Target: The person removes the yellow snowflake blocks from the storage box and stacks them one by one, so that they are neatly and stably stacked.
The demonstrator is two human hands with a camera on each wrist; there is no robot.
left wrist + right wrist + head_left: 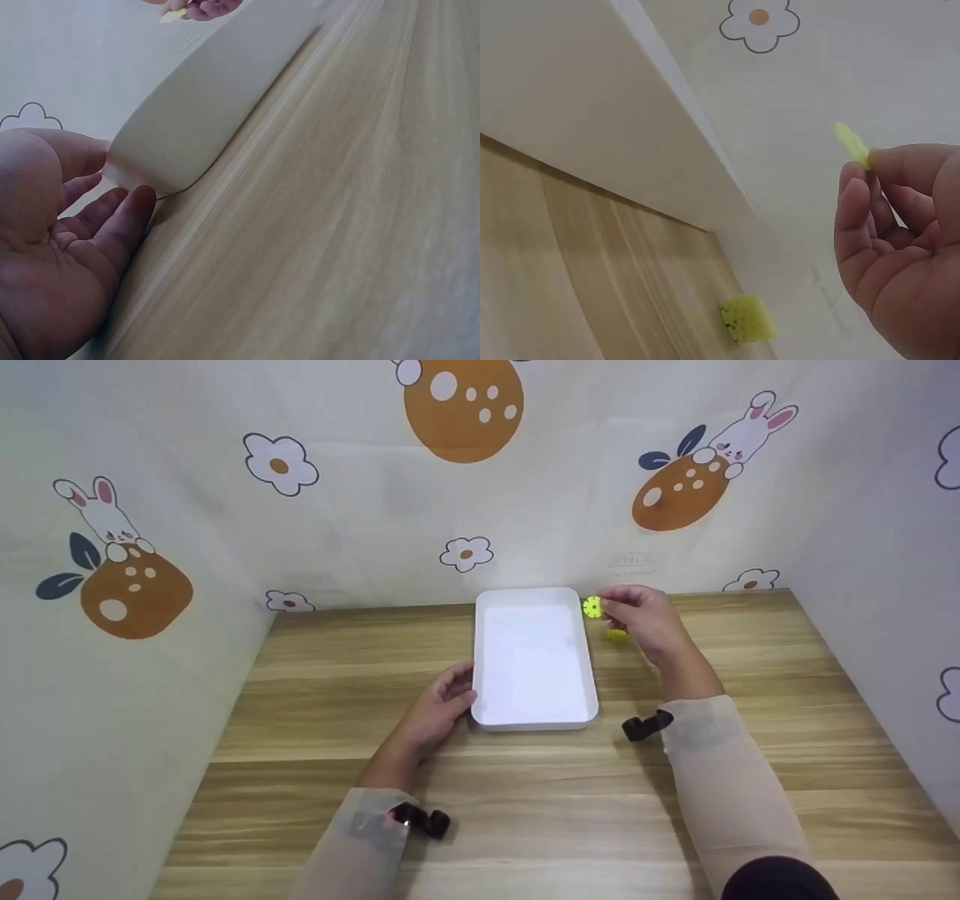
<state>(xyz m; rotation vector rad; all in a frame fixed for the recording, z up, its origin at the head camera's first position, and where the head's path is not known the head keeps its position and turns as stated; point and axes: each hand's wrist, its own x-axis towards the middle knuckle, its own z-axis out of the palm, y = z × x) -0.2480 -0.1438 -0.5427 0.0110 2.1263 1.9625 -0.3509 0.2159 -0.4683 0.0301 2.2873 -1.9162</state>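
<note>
A white rectangular tray (pixel 532 720) lies on the wooden table. At its left side is my left hand (pixel 442 706), thumb and fingertips against the outer wall; in the left wrist view the fingers (pixel 120 217) meet the tray's corner (pixel 161 161) low, close to the tabletop. Beyond the tray's far right corner, my right hand (pixel 645 619) pinches a yellow-green notched disc (pixel 592 607) with a hole in its middle. The right wrist view shows the disc (pixel 851 144) edge-on between thumb and finger, raised above the table.
Below the right hand, a small yellow block (pixel 617 635) with dark dots sits on the table (pixel 360 675), just right of the tray. A patterned cloth wall (pixel 360 532) rises behind the tray, with more cloth on both sides. Dark wrist cameras (pixel 646 726) project from both sleeves.
</note>
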